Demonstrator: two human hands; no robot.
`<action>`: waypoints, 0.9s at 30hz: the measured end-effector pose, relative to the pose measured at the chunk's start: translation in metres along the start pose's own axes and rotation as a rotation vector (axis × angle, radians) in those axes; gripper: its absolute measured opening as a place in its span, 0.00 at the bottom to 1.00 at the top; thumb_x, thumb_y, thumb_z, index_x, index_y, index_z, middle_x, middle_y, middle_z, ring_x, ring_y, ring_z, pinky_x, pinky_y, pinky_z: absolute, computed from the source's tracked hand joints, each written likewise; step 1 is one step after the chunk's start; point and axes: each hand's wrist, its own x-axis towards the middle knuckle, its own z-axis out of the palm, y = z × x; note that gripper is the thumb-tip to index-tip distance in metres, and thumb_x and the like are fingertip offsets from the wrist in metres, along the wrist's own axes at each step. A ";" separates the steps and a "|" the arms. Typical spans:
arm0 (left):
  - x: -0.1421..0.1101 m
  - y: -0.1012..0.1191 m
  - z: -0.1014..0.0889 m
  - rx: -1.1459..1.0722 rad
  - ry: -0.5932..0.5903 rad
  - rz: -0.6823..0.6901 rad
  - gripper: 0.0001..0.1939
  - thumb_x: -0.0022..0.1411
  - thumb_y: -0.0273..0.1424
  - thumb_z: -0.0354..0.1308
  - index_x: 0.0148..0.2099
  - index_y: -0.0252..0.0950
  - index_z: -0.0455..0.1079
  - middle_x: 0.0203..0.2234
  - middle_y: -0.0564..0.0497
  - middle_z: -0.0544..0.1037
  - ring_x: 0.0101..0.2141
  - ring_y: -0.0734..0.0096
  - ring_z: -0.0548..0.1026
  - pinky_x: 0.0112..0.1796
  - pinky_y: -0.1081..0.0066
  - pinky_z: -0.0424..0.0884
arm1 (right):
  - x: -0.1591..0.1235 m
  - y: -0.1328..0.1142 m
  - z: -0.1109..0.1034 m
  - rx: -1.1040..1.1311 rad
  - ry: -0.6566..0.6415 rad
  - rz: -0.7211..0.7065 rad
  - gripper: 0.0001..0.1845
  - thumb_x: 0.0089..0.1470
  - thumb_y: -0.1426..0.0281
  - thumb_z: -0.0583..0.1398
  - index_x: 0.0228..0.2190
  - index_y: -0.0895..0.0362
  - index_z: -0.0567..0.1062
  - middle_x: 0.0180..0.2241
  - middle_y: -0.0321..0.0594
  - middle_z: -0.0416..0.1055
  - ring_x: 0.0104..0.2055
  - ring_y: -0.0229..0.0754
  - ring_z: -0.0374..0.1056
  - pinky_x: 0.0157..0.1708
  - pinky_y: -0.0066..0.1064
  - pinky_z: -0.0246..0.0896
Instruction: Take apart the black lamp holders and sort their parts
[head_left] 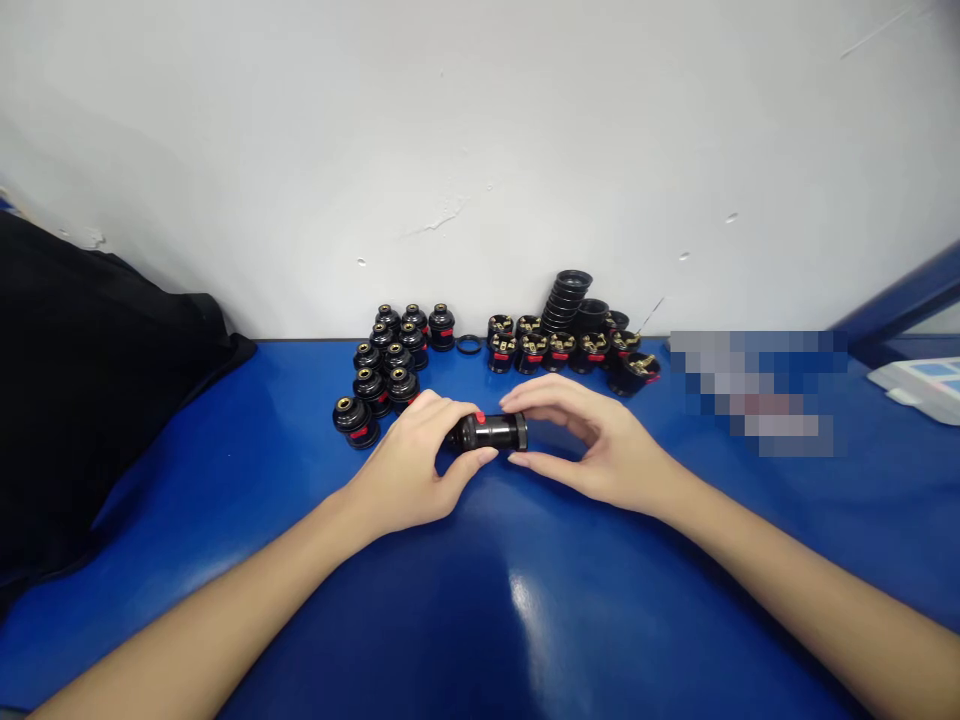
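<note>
A black lamp holder [491, 433] with a red switch lies sideways just above the blue table, in front of me. My left hand [431, 455] wraps round its domed left end, thumb below and fingers over the top. At the ring on its right end, my right hand [577, 435] curves thumb and fingertips around the rim. The palm of the right hand stays away from it. Behind my left hand stand several domed black lamp holders [371, 390] with brass-coloured top openings and red switches.
Behind my right hand sit several socket bases [561, 350] with brass contacts. A stack of black rings [568, 300] and one loose black ring [469, 345] stand near the wall. Black cloth [97, 380] covers the left side. A white case [926, 388] lies far right, beyond a blurred patch.
</note>
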 end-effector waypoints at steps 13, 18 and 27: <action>0.001 0.004 0.001 0.019 -0.012 -0.011 0.10 0.74 0.35 0.58 0.53 0.36 0.70 0.42 0.46 0.78 0.43 0.61 0.73 0.46 0.61 0.73 | 0.001 0.001 0.005 0.143 0.053 0.173 0.19 0.57 0.61 0.73 0.48 0.54 0.80 0.45 0.43 0.81 0.46 0.47 0.81 0.53 0.43 0.80; 0.000 0.007 -0.001 -0.037 -0.003 -0.039 0.09 0.75 0.36 0.57 0.49 0.36 0.72 0.42 0.46 0.80 0.43 0.61 0.75 0.45 0.62 0.74 | 0.001 0.000 0.000 0.065 0.041 -0.021 0.17 0.57 0.68 0.73 0.48 0.51 0.81 0.49 0.44 0.81 0.52 0.51 0.79 0.58 0.49 0.77; 0.002 0.003 -0.003 0.009 0.030 -0.009 0.12 0.73 0.34 0.60 0.54 0.36 0.71 0.42 0.45 0.79 0.43 0.60 0.74 0.48 0.60 0.73 | 0.004 -0.003 -0.013 -0.016 0.140 -0.067 0.17 0.59 0.67 0.72 0.50 0.48 0.82 0.52 0.44 0.79 0.56 0.51 0.77 0.58 0.47 0.77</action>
